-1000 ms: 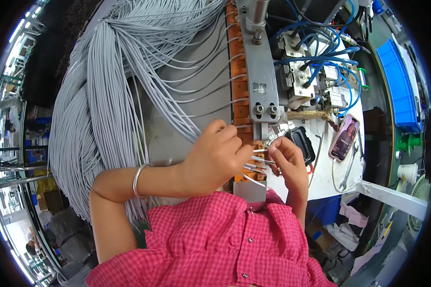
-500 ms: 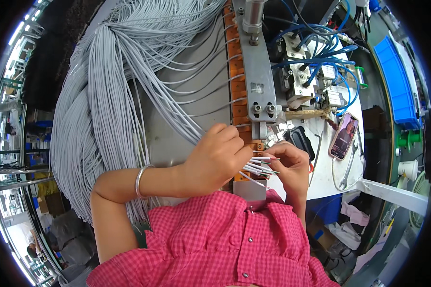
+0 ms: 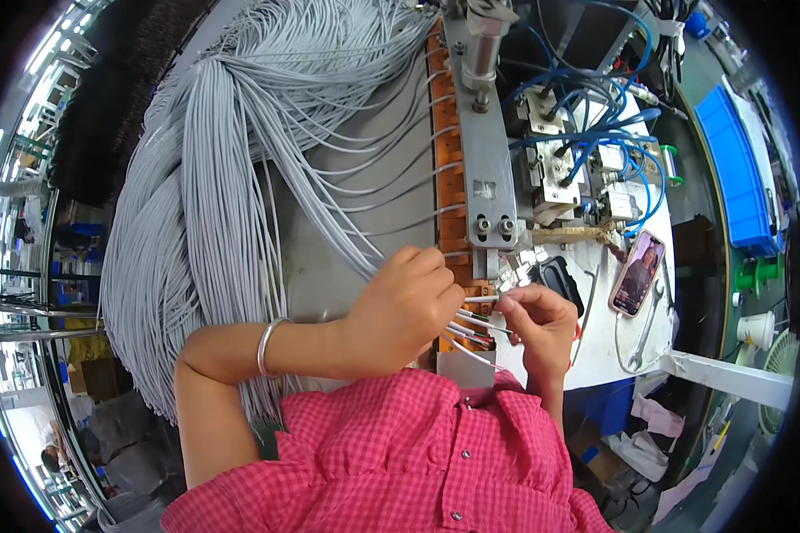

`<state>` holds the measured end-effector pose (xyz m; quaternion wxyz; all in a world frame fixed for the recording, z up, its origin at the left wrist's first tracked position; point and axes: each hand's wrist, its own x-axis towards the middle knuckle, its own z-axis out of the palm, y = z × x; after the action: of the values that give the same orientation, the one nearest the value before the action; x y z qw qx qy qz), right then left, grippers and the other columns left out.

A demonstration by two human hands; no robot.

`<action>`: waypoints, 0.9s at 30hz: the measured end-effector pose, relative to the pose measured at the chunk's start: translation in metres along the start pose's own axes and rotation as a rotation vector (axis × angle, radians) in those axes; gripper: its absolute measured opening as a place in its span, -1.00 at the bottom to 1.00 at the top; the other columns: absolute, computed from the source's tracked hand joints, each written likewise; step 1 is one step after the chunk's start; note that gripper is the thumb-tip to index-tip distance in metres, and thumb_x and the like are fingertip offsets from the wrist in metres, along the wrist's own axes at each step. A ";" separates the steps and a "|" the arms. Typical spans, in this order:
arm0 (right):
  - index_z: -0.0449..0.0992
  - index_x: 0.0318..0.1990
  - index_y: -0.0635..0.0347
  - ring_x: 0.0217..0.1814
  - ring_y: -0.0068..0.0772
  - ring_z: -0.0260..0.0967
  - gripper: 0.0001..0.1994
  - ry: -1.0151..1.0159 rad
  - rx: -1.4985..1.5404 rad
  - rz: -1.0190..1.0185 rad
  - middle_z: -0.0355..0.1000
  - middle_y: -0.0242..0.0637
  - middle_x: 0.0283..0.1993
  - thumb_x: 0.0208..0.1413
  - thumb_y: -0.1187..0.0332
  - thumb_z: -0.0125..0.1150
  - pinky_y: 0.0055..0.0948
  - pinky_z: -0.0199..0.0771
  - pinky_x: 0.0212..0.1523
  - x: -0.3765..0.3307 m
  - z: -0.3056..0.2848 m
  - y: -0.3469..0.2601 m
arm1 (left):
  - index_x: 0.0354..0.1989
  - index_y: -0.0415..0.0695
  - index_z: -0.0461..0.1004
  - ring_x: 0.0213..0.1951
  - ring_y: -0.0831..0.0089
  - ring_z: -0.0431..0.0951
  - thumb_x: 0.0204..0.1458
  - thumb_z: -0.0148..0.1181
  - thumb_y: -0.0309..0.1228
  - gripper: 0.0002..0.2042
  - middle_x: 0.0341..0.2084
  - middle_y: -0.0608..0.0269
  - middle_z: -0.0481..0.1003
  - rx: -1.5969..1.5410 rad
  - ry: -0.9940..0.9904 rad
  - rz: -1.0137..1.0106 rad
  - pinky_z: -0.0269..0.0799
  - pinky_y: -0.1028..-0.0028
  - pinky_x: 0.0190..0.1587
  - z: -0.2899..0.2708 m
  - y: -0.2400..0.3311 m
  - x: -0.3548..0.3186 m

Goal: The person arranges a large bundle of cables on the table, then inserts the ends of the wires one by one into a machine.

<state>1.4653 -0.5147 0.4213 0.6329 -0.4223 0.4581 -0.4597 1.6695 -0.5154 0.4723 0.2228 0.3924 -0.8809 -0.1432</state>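
My left hand is closed around a bunch of light grey cables. Their cut ends, with thin coloured wires, stick out on its right side. Just right of them, my right hand pinches the tip of one grey cable between thumb and forefinger. That cable stands apart above the rest and lies across the lower end of an orange block strip. Farther up the strip, several single cables sit in its slots. My left palm and the cables inside it are hidden.
A big bundle of grey cables covers the left of the table. A metal bar with a cylinder runs beside the strip. To the right are blue air hoses, a phone, a wrench and a blue crate.
The whole view has shifted slightly. My right thumb and forefinger have come together on one cable tip, which is now separated from the other ends. My left hand keeps its grip.
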 end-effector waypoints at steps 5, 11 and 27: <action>0.50 -0.41 0.38 -0.65 -0.75 0.22 -0.94 -0.216 0.214 0.107 0.41 -0.37 -0.55 -0.08 0.60 0.23 -0.74 0.16 -0.69 0.003 -0.010 -0.002 | -0.58 -0.18 0.31 -0.35 0.23 0.28 -0.50 0.07 -0.59 -0.81 -0.57 0.20 0.26 -0.002 0.041 0.029 0.19 0.32 -0.29 -0.003 0.000 0.005; 0.47 -0.44 0.37 -0.66 -0.73 0.22 -0.95 -0.161 -0.010 0.030 0.40 -0.36 -0.56 -0.09 0.60 0.22 -0.73 0.19 -0.68 0.005 -0.009 -0.001 | -0.57 -0.16 0.31 -0.35 0.25 0.29 -0.47 0.08 -0.58 -0.82 -0.55 0.22 0.28 0.015 -0.018 0.011 0.19 0.33 -0.29 0.000 0.002 0.001; 0.39 -0.44 0.28 -0.67 -0.79 0.10 -0.91 -0.162 -0.054 0.166 0.30 -0.48 -0.62 0.07 0.48 0.09 -0.73 0.04 -0.68 0.013 -0.016 0.009 | -0.53 -0.16 0.34 -0.38 0.29 0.30 -0.38 0.13 -0.51 -0.84 -0.58 0.24 0.27 0.078 0.032 0.053 0.20 0.35 -0.32 0.010 -0.001 0.001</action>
<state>1.4531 -0.5273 0.4070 0.6921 -0.4356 0.4512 -0.3573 1.6644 -0.5165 0.4640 0.2251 0.3796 -0.8921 -0.0964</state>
